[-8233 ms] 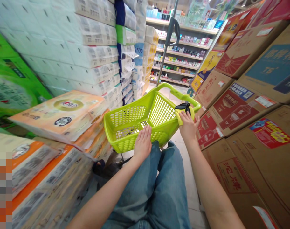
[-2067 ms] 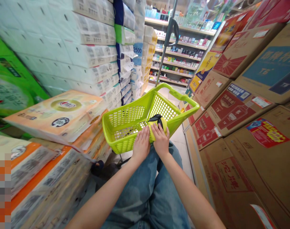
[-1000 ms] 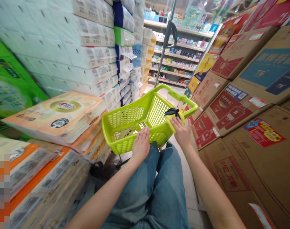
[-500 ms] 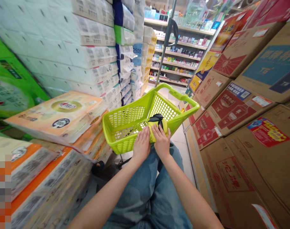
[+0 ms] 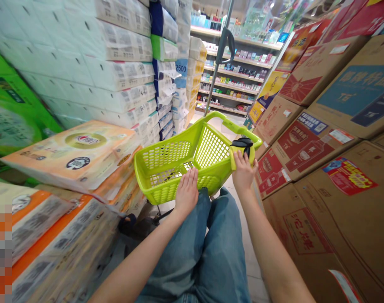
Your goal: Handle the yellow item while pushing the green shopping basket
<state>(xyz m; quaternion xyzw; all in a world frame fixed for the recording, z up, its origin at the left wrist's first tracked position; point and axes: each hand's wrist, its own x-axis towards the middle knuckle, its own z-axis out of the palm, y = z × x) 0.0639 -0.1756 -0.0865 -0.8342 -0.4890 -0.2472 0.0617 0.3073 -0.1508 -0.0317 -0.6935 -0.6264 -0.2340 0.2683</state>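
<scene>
My right hand (image 5: 244, 171) grips a small yellow item with a black top (image 5: 241, 143); its exact kind does not show. It is held over the right side of a lime-green shopping basket (image 5: 162, 200), below the raised handle (image 5: 236, 125). The basket has perforated walls, and nothing shows inside its visible part. My left hand (image 5: 187, 190), empty, has its fingers stretched out flat and together at the basket's near rim, above my knee. Whether it presses on the rim I cannot tell.
Stacked tissue packs (image 5: 125, 46) rise on the left, with orange-and-white packs (image 5: 68, 145) in front. Cardboard cartons (image 5: 337, 198) line the right side. Behind the basket stand a glass door's dark handle (image 5: 225, 44) and stocked shelves (image 5: 239, 75).
My right hand has moved right and a little up with the yellow item, away from my left hand. My left hand stays by the basket rim. The basket has hardly shifted.
</scene>
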